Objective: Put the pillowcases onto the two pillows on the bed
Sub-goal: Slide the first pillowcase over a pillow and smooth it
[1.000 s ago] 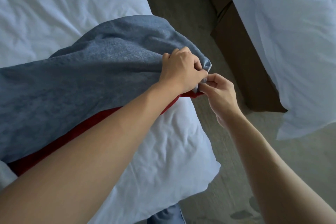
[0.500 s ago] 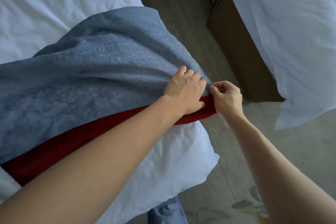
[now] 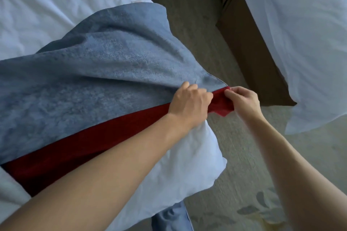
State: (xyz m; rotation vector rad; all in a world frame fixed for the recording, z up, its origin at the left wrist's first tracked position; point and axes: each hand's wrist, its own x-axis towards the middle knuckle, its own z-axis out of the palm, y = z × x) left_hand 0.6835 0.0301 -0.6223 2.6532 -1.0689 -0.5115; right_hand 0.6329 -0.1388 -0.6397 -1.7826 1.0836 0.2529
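Note:
A blue-grey pillowcase (image 3: 105,80) lies spread over a red pillowcase (image 3: 90,148), both on top of a white pillow (image 3: 180,170) at the bed's right edge. My left hand (image 3: 189,105) has its fingers curled over the blue-grey pillowcase's near edge, where it meets the red one. Just to its right, my right hand (image 3: 242,101) pinches the red pillowcase's corner, which sticks out past the pillow. Only a strip of the red fabric shows.
White bedding (image 3: 56,5) covers the bed at the upper left. A second bed with white bedding (image 3: 300,33) and a brown base (image 3: 249,47) stands at the right. Grey carpet (image 3: 187,5) runs between them. Blue trouser fabric (image 3: 172,217) shows at the bottom.
Both hands moved down and right along the edge. The blue-grey pillowcase has spread flatter, more of the red strip shows, and the red corner now sticks out in my right hand.

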